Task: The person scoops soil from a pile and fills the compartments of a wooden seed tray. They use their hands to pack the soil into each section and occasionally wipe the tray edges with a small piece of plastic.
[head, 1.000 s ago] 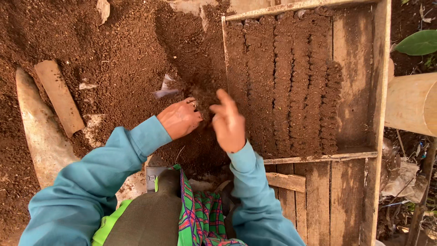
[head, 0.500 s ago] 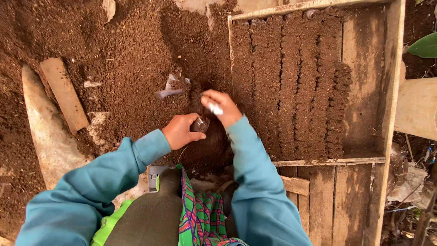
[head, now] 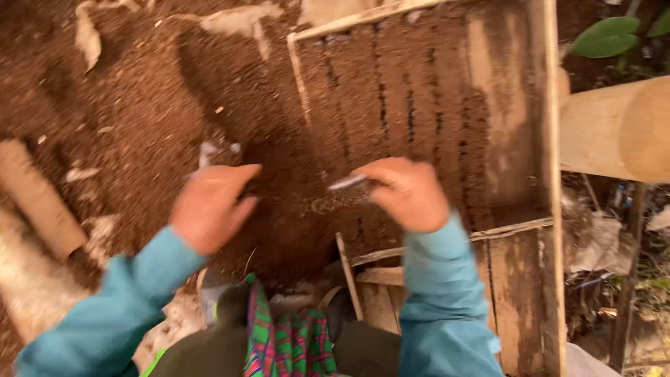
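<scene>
Both hands are seen from the head camera, blurred by motion, over a bed of loose brown soil [head: 160,105]. The left hand [head: 208,207] is held palm down just above the soil, fingers loosely together and slightly curled; nothing can be made out in its grip, and whether it touches the soil cannot be told. The right hand [head: 408,193] is closed in a pinch around a small pale strip [head: 347,183], which may be a plastic bag, though the blur prevents certainty. The strip's long axis lies nearly level across the picture, and its free end points toward the left hand, tilted slightly downward. It is held above the soil at the near left corner of a wooden frame [head: 548,139].

Two teal sleeves are counted, one on each arm, and between them a checked green and red cloth [head: 279,342] is seen over the lap. Inside the frame, rows of soil-filled units [head: 391,98] are packed side by side; about six rows can be counted, but the single units are too smeared to count. A bare strip of board is left along the frame's right side.

One pale scrap [head: 209,152] lies in the soil just beyond the left hand. One brown wooden piece [head: 38,199] lies at the far left. One thick pale log [head: 618,129] is seen at the right, with green leaves [head: 611,35] above it. Nothing stands between the two hands.
</scene>
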